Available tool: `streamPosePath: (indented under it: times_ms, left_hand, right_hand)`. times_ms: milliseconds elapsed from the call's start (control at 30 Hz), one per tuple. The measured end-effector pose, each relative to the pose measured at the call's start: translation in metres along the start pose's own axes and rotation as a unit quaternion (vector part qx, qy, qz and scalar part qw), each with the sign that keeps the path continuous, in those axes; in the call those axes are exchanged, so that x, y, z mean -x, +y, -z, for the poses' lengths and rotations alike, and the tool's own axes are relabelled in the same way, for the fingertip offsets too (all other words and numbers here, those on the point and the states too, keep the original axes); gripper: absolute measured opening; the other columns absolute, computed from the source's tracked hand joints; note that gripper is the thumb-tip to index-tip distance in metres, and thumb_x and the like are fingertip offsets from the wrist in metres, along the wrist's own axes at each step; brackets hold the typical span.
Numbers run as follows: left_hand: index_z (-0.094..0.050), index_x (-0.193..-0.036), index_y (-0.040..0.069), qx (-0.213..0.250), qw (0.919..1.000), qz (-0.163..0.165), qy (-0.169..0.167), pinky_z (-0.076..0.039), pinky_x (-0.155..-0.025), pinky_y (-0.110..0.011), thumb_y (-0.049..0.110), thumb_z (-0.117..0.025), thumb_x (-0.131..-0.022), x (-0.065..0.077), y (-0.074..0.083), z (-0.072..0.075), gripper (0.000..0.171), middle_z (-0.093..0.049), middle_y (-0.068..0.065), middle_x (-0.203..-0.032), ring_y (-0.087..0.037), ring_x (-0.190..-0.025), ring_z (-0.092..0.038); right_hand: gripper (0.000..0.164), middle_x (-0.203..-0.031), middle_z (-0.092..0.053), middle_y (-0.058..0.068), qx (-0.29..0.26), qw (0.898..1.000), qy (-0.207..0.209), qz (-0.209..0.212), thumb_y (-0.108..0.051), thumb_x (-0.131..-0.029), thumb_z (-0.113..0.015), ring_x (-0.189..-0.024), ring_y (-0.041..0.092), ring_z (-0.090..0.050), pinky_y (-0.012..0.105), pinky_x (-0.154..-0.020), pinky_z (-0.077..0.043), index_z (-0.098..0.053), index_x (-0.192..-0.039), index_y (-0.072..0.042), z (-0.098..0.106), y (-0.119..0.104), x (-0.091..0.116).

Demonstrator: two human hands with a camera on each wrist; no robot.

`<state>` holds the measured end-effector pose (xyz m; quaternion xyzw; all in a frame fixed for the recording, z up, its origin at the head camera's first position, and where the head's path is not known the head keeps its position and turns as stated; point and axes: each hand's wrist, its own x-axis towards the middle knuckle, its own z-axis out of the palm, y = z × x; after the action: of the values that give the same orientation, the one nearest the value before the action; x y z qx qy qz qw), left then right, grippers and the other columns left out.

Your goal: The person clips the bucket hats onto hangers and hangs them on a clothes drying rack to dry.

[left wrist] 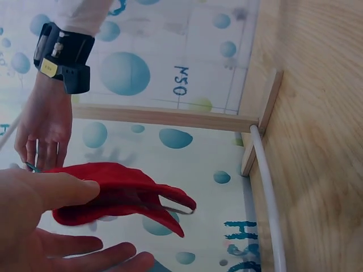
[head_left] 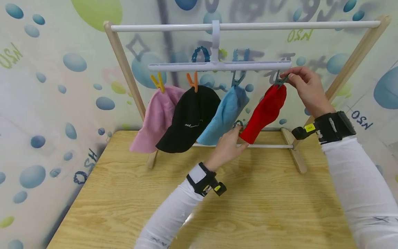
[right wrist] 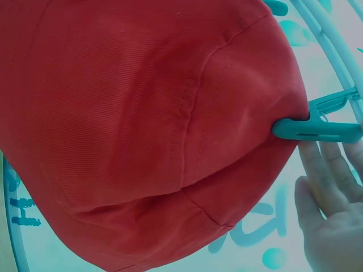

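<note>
A red cap hangs from a dark green clothespin below the right end of a white hanger. My right hand pinches one handle of that clothespin with thumb and fingertips. Low by the cap's bottom end, my left hand touches it. Its thumb lies along the cap's near side, and the other fingers stretch out spread. In the right wrist view the red cap fills most of the picture, with the clothespin biting its edge.
A pink hat, a black cap and a light blue cap hang left of the red one on clothespins. The hanger hooks over the top bar of a wooden-sided rack. Below is a wood-grain table.
</note>
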<state>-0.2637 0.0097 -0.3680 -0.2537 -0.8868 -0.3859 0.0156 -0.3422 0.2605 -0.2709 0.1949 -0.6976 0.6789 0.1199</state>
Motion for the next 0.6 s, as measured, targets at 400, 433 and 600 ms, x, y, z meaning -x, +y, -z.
streamPosePath:
  times_ms: [400,433,600]
  left_hand:
    - [-0.053,-0.131,-0.003,-0.017,0.9990,0.014,-0.039,-0.048,-0.086,-0.030,0.014,-0.061,-0.095,0.025,-0.028,-0.010,0.040,-0.057,-0.017,-0.127,-0.023,-0.105,-0.057]
    - [-0.054,-0.130,-0.004,-0.018,0.9990,0.015,-0.038,-0.047,-0.089,-0.032,0.013,-0.061,-0.095,0.027,-0.031,-0.011,0.039,-0.057,-0.017,-0.127,-0.025,-0.108,-0.056]
    - [-0.055,-0.127,-0.007,-0.026,0.9992,0.014,-0.028,-0.044,-0.095,-0.040,0.010,-0.063,-0.094,0.042,-0.052,-0.011,0.038,-0.058,-0.021,-0.124,-0.031,-0.114,-0.055]
  right_hand:
    - [0.022,-0.114,-0.058,0.009,0.015,1.000,0.013,0.002,-0.009,-0.100,-0.049,-0.112,0.020,-0.050,0.020,-0.099,-0.038,-0.058,-0.119,-0.001,0.003,-0.003,0.003]
    - [0.023,-0.115,-0.058,0.009,0.023,1.000,0.018,0.005,-0.009,-0.100,-0.049,-0.111,0.019,-0.051,0.020,-0.099,-0.039,-0.058,-0.120,-0.001,0.003,-0.003,0.005]
    - [0.027,-0.118,-0.058,0.002,0.139,0.989,0.057,0.012,-0.013,-0.100,-0.049,-0.105,0.011,-0.056,0.019,-0.097,-0.039,-0.056,-0.126,-0.006,0.005,0.005,0.026]
